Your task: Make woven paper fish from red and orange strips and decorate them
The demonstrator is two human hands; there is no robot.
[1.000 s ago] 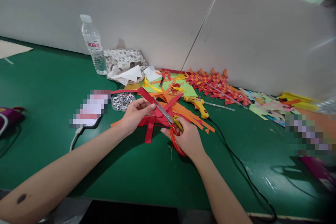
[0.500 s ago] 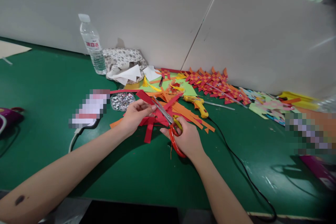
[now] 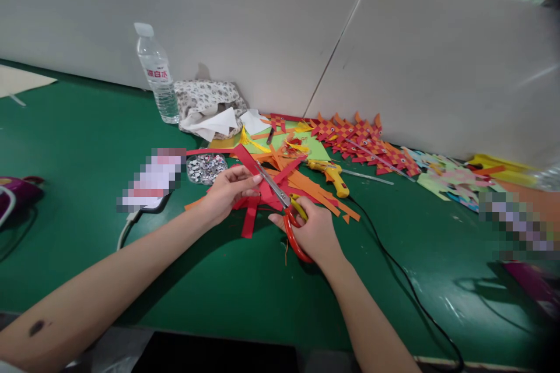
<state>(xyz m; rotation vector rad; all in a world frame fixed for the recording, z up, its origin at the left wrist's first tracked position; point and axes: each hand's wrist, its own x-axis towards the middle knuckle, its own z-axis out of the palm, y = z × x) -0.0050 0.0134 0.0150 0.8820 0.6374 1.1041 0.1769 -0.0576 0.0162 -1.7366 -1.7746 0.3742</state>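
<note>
My right hand (image 3: 312, 230) grips red-handled scissors (image 3: 286, 208), fingers through the loops, the blades pointing up-left and nearly closed over red paper. My left hand (image 3: 227, 189) pinches a woven piece of red paper strips (image 3: 254, 201) on the green table (image 3: 87, 145), thumb and fingers closed on it right beside the blade tips. Loose orange strips (image 3: 315, 189) lie just behind the work.
A water bottle (image 3: 156, 73) and a patterned cloth pouch (image 3: 205, 102) stand at the back by the white boards. A yellow glue gun (image 3: 330, 175) with a black cord (image 3: 406, 285), a tray of googly eyes (image 3: 205, 167), and finished woven paper fish (image 3: 363, 137) lie nearby.
Almost nothing has changed: the hands and scissors stay in place over the red strips, and the view has shifted only slightly.
</note>
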